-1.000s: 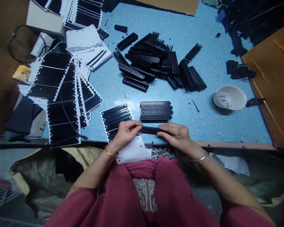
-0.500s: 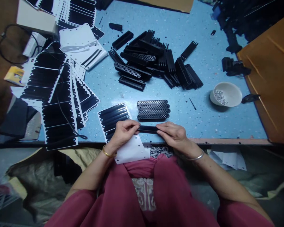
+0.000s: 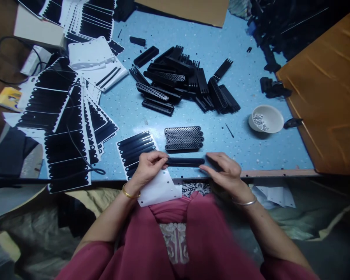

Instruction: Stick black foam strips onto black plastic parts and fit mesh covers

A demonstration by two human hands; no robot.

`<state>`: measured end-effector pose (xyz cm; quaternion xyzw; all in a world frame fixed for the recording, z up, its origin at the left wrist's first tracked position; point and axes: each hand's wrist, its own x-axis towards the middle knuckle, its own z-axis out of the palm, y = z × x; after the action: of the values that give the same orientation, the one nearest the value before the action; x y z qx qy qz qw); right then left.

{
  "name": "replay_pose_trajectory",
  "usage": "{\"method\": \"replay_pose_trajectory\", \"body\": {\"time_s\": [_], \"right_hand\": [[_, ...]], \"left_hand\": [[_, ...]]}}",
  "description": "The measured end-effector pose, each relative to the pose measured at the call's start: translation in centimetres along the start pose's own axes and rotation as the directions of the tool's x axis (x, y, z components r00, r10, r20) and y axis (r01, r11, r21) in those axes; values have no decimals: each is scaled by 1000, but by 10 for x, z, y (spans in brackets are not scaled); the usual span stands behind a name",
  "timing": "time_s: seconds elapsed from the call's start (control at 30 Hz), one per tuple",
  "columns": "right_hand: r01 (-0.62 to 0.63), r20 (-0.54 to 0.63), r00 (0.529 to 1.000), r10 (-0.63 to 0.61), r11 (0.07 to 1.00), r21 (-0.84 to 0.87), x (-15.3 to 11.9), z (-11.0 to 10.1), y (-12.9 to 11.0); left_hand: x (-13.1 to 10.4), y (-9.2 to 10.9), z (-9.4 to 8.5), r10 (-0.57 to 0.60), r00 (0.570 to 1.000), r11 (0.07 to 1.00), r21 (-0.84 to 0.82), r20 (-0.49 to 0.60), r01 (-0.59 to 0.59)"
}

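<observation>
While the speckled blue tabletop is mostly taken up by stuff, with sheets of black adhesive-looking strips fanned out at the left and a heap of black slotted pieces towards the back, the real action is kept to the near edge. One half-peeled strip sheet is partly covered by the left hand. The right hand is held with thumb and fingers parted around the far end of the piece; whether it's touched there can't be told. Four lattice-faced bars are lined up side by side just beyond. Over at the right, a white bowl is parked.

As for the smooth-topped black bar, it's pinched at its left end by the left hand, between both hands. Looks like a strip is being lined up or pressed on, so steady support and even fingertip pressure are probably called for. Tiny silvery metal bits are left in the bowl.
</observation>
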<state>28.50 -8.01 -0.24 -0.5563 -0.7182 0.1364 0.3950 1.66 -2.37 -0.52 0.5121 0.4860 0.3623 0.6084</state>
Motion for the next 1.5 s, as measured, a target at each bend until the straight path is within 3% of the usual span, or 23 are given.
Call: {"method": "replay_pose_trajectory", "body": {"time_s": [0.1,0.23,0.43,0.6,0.73,0.97,1.1,1.3,1.5], "right_hand": [[-88,-70,994,83,993,-74,-13,-3,2],[-141,-64,988,138,989,-48,-18,11,-4],[-176,-93,980,176,984,3,-6,24,-10],[-243,63,970,236,957,157,5,13,-4],[-278,189,953,239,934,222,16,9,3],[-276,246,945,215,928,251,25,18,11],[-210,203,966,161,944,254,25,23,10],[-151,80,987,142,981,119,22,28,6],[-71,95,993,70,997,8,25,28,-8]], "left_hand": [[0,0,0,-8,1000,1000,18,2,8],[-1,3,-1,-20,1000,997,75,0,20],[-3,4,-1,157,986,914,371,52,-166],[-3,-1,2,367,919,753,536,141,-383],[-1,-3,2,418,886,691,562,201,-454],[0,-1,1,392,897,723,533,207,-439],[2,-1,1,389,895,738,508,218,-444],[3,-3,1,384,898,760,479,213,-439],[2,-4,1,376,903,780,454,207,-430]]}}
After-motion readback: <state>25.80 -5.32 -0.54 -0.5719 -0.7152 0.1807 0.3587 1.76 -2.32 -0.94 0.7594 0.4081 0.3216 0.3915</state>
